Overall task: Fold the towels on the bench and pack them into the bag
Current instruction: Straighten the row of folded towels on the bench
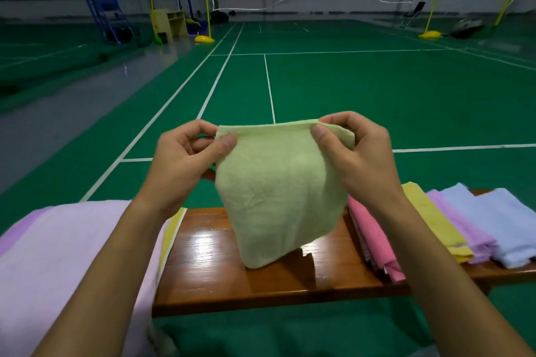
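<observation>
Left hand (185,159), right hand (356,153) pinch green towel (278,194) above bench (261,278)

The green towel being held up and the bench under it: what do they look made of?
The green towel: soft woven cloth, probably cotton or microfibre, matte; it drapes limply from the left hand and the right hand and shows fine creases. The bench: wood, or a wood-look veneer, with a glossy varnish; brown grain lines and a bright reflection show on its top.

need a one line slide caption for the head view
Both hands, left hand and right hand, pinch a pale green towel above the wooden bench.
</observation>
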A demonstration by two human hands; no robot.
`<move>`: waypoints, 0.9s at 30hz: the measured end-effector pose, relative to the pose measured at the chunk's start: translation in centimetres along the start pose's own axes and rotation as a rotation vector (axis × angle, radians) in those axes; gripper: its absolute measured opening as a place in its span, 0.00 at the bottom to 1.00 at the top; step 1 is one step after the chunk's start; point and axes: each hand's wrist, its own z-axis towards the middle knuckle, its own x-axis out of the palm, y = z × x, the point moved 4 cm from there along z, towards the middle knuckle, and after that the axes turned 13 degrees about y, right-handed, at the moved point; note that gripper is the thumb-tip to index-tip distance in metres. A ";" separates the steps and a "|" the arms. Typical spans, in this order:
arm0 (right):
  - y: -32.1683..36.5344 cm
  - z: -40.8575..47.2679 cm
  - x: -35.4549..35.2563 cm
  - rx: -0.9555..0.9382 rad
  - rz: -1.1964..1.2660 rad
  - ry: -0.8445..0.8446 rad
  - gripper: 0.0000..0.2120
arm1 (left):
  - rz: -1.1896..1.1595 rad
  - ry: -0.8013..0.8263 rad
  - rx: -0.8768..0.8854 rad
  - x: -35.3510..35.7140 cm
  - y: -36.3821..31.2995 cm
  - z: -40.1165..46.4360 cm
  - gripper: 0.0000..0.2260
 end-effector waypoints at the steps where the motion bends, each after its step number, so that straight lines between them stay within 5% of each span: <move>1: 0.4 -0.2 -0.2 -0.011 0.016 -0.013 0.03 | -0.009 0.006 0.019 0.0 -0.3 -0.2 0.09; 8: -2.6 0.2 0.4 0.104 -0.055 0.089 0.08 | 0.160 0.029 0.010 -0.4 2.0 -0.2 0.10; 14: -13.8 1.0 4.2 0.270 -0.334 0.188 0.07 | 0.078 -0.036 -0.380 1.0 12.9 0.9 0.11; 23: -22.2 1.7 8.6 0.452 -0.384 0.071 0.11 | 0.026 -0.127 -0.518 1.0 24.4 3.8 0.09; 27: -24.5 1.5 8.9 0.520 -0.342 0.078 0.17 | 0.255 -0.010 -0.553 0.3 25.3 4.2 0.19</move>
